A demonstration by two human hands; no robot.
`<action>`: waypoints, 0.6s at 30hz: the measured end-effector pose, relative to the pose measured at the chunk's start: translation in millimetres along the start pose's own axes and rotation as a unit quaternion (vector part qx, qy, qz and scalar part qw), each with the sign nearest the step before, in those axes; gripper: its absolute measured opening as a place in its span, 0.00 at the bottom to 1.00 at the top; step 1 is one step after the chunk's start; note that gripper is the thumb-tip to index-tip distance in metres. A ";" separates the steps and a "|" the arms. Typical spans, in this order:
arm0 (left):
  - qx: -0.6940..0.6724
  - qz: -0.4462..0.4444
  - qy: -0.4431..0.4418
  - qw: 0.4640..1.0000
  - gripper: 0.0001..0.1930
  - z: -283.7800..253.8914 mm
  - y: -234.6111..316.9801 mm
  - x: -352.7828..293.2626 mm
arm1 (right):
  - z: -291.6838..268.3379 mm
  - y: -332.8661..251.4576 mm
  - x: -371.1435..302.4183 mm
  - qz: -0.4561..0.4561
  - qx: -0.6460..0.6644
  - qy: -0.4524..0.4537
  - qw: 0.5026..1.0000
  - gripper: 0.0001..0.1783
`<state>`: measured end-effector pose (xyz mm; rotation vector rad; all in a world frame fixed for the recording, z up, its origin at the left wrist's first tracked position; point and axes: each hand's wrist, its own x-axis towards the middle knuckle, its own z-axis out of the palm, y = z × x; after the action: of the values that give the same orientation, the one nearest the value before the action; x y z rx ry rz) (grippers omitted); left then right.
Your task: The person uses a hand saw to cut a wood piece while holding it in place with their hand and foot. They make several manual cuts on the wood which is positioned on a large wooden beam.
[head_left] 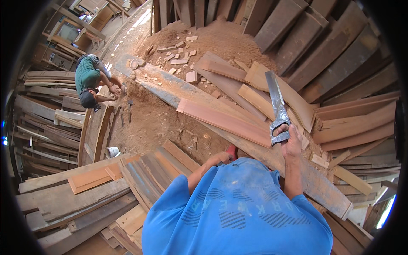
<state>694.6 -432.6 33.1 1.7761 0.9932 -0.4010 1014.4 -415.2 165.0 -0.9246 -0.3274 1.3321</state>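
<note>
Gripping one handsaw; one right hand

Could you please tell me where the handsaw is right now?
In the head view, the handsaw is right of centre, held by its handle in the right hand, with pale boards behind its blade.

Blue shirt, dark striped print, seemingly dusty

Handsaw raised by its handle, reddish board lying flat
The saw's silvery, tapering blade points toward the top of the view above a mottled grey looped handle; the long, narrow board slants down rightward, its right end appearing just beside that handle.
</note>
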 end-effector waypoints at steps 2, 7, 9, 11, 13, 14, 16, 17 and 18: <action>-0.041 0.040 0.053 0.997 0.16 4.1 -23.9 0.2 | 16.9 8.5 10.7 0.006 -0.020 -0.027 0.999 0.17; -0.213 0.048 0.141 0.966 0.16 25.2 -74.2 -3.4 | 67.6 13.9 13.3 0.032 0.000 -0.036 0.999 0.16; -0.234 0.006 0.161 0.959 0.17 31.4 -77.4 0.0 | 66.4 13.9 13.3 0.037 0.005 -0.063 0.997 0.16; -0.258 -0.013 0.187 0.948 0.18 41.1 -74.2 1.8 | 61.1 9.5 11.8 0.033 0.011 -0.082 0.996 0.18; -0.282 -0.007 0.217 0.934 0.19 54.9 -61.5 6.4 | 54.3 0.2 8.4 0.024 0.029 -0.104 0.994 0.19; -0.272 -0.010 0.222 0.936 0.20 58.7 -45.0 9.6 | 45.5 -6.3 6.8 0.015 0.041 -0.108 0.993 0.20; -0.248 -0.019 0.234 0.940 0.21 64.8 -12.0 11.4 | 37.5 -23.7 -2.6 -0.020 0.050 -0.095 0.994 0.21; -0.265 -0.033 0.211 0.940 0.21 66.7 -8.4 8.4 | 41.5 -32.1 -9.4 -0.035 0.039 -0.117 0.992 0.21; -0.282 -0.048 0.187 0.940 0.21 68.7 -5.9 4.0 | 45.1 -40.7 -16.3 -0.049 0.028 -0.138 0.989 0.21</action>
<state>704.4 -491.0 -2.6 1.2982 1.3087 0.1695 1007.1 -411.2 227.4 -0.6681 -0.5402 1.3725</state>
